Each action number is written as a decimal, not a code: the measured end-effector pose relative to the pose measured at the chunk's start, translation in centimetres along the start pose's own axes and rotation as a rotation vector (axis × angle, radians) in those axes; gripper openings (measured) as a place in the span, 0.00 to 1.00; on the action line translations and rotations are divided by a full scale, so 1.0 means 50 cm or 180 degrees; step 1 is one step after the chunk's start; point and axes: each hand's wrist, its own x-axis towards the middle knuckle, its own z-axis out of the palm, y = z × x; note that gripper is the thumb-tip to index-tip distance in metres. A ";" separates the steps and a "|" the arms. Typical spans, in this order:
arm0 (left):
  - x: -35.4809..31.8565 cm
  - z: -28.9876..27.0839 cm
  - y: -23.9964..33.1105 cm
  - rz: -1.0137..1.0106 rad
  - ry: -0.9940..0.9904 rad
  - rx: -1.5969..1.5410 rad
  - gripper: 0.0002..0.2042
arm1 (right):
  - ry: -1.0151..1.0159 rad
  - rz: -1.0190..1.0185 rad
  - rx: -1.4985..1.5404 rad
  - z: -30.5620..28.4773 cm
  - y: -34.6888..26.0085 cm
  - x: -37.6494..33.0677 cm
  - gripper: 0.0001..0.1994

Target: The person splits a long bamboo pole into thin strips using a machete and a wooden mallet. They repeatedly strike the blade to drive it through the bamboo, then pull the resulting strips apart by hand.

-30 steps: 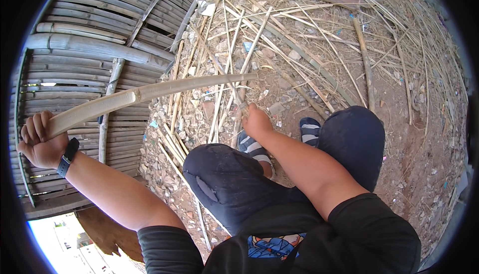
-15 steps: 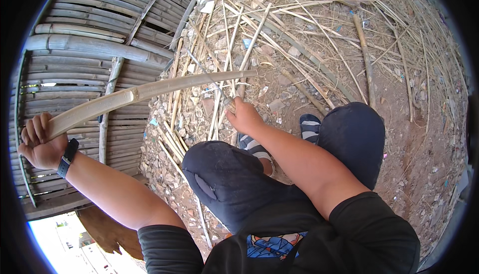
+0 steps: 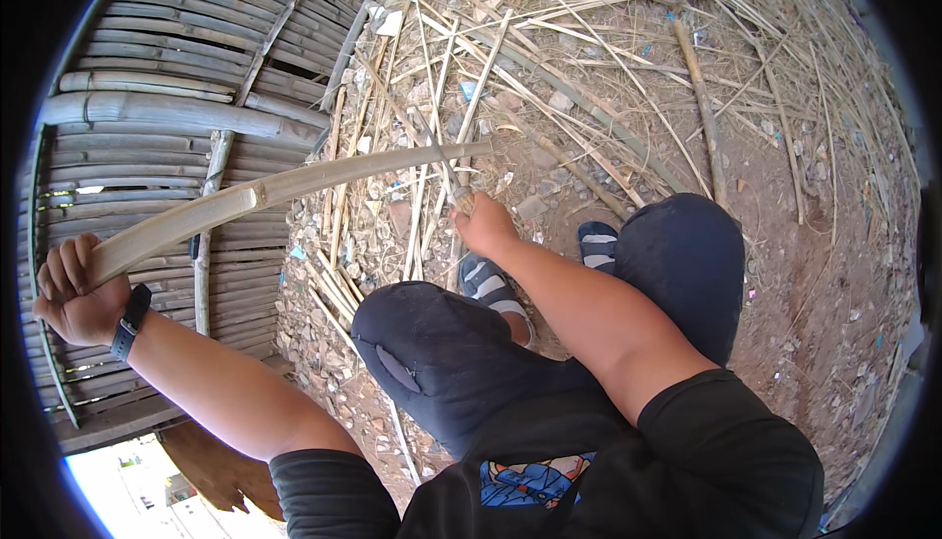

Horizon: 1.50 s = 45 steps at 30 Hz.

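In my left hand [image 3: 80,289], which wears a dark wristwatch, is the near end of a long split bamboo piece [image 3: 196,215], fingers wrapped round it. The piece slants up and to the right, with a node ridge partway along. My right hand [image 3: 486,225] is closed round the handle of a long, narrow-bladed knife [image 3: 444,158]. Its blade points up and slightly left, crossing the bamboo close to its far end. Whether the edge bites into the bamboo, I cannot tell.
A bamboo-slat wall [image 3: 137,166] with a thick cross pole rises on the left. Thin bamboo strips [image 3: 471,88] litter the stony ground beyond my feet. A round pole [image 3: 702,107] lies farther right. My bent knees [image 3: 422,343] are below my hands.
The knife blade has swung to the right and stands more upright, crossing the bamboo nearer its far end. My left hand keeps its hold; the whole view has shifted slightly.
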 end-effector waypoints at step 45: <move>0.050 0.490 -0.166 -0.0030 -0.0626 0.1885 0.24 | -0.0044 -0.2564 0.0722 -0.580 -0.631 -0.436 0.20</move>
